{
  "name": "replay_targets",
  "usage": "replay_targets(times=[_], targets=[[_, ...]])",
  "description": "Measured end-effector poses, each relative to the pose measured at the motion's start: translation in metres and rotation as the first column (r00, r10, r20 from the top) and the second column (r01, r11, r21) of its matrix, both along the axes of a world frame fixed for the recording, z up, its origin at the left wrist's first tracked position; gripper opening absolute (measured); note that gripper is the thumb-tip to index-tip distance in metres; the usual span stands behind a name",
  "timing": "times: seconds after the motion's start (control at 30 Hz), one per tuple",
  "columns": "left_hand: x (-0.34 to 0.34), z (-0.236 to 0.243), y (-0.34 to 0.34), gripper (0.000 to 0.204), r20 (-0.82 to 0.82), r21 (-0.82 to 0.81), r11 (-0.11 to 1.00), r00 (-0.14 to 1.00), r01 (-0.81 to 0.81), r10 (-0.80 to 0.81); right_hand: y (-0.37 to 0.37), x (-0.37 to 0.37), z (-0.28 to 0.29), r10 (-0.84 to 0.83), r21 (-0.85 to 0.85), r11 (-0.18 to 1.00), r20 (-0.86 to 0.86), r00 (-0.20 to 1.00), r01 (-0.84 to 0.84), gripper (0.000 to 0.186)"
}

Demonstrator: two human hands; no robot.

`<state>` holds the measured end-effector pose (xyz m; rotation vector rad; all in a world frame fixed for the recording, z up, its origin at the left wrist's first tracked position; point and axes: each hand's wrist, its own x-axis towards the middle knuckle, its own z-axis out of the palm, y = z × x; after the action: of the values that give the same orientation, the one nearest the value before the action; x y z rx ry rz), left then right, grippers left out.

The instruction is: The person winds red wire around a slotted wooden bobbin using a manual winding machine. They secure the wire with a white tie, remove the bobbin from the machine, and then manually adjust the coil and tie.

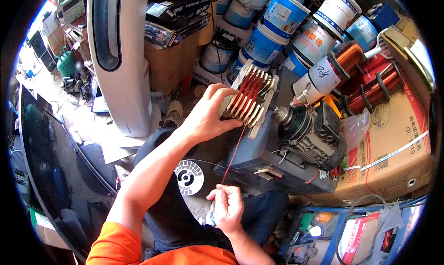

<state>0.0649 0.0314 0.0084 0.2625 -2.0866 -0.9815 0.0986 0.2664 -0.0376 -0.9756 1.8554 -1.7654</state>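
My left hand (210, 115) grips the side of a pale slotted winding former (252, 98) wound with dark red wire, which sits beside a black motor (305, 135) with a metal chuck or shaft end on a grey housing (252, 158). A thin red wire (235, 152) runs from the lower part of the former down to my right hand (224, 207), whose fingers are closed on it. A white perforated spool (187, 177) lies below, near my legs.
Stacked blue-and-white buckets or reels (263, 45) fill the back, with copper wire spools (370, 89) at right. A tall white appliance (118, 108) stands at left beside a glossy black panel (48, 168). A cardboard box (393, 156) and blue tray (307, 239) lie at right.
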Motion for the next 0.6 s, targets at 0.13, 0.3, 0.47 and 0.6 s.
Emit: replay_targets(times=[0.13,0.3,0.47,0.6], targets=[[-0.002,0.010,0.013,0.075,0.120,0.042,0.996,0.990,-0.083,0.078,0.010,-0.003,0.032,0.077,0.214,0.974,-0.015,0.997,-0.072,0.012],[-0.024,0.001,0.016,0.049,-0.154,-0.164,0.971,0.977,-0.173,0.148,0.011,-0.010,0.071,0.233,0.248,0.949,-0.145,0.962,-0.192,0.014],[-0.033,0.000,0.008,0.024,-0.327,-0.287,0.942,0.942,-0.173,0.073,0.019,-0.013,0.105,0.284,0.351,0.902,-0.049,0.958,-0.250,0.014],[-0.037,-0.001,0.006,0.020,-0.354,-0.270,0.957,0.935,-0.108,0.005,0.018,-0.019,0.130,0.294,0.266,0.924,-0.037,0.955,-0.274,0.009]])
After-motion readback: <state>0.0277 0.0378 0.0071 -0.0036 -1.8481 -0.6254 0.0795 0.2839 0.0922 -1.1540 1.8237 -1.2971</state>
